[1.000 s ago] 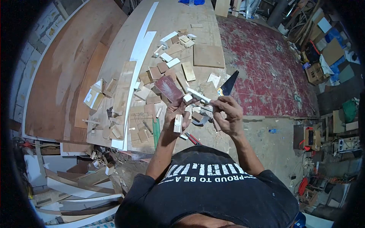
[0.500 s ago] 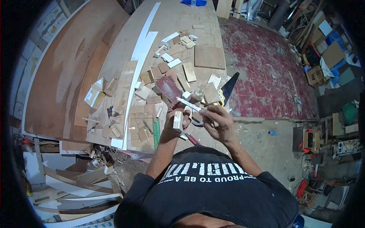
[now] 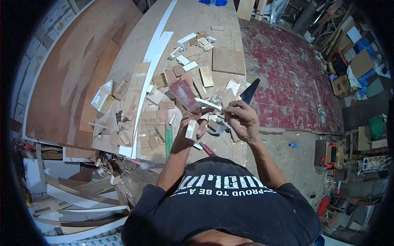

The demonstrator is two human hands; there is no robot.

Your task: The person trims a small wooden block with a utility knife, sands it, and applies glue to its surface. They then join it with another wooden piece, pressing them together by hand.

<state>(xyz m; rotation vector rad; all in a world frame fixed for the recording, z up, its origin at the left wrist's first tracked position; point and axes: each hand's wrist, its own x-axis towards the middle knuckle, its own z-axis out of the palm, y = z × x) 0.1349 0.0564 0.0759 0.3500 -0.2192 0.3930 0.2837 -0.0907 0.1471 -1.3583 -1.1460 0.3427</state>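
Observation:
A small wooden block (image 3: 191, 130) with a pale face is held in my left hand (image 3: 197, 125), its fingers wrapped round it. My right hand (image 3: 242, 119) pinches a thin white stick (image 3: 208, 104) that points left, its far end near the fingertips of my left hand. Beyond my left hand lies a dark red sheet (image 3: 183, 93) on the wooden table (image 3: 197, 16). A glass jar (image 3: 216, 99) stands just past the white stick.
Many wood offcuts (image 3: 206, 77) lie scattered over the table. A handsaw (image 3: 249, 91) lies at its right edge, a green strip (image 3: 168, 141) to the left of my hands. A square board (image 3: 228, 61) lies farther back. Red tiled floor (image 3: 287, 74) is at the right.
My right hand has moved slightly up and right, and the white stick has shifted with it. My left hand still holds the block. The view has shifted a little.

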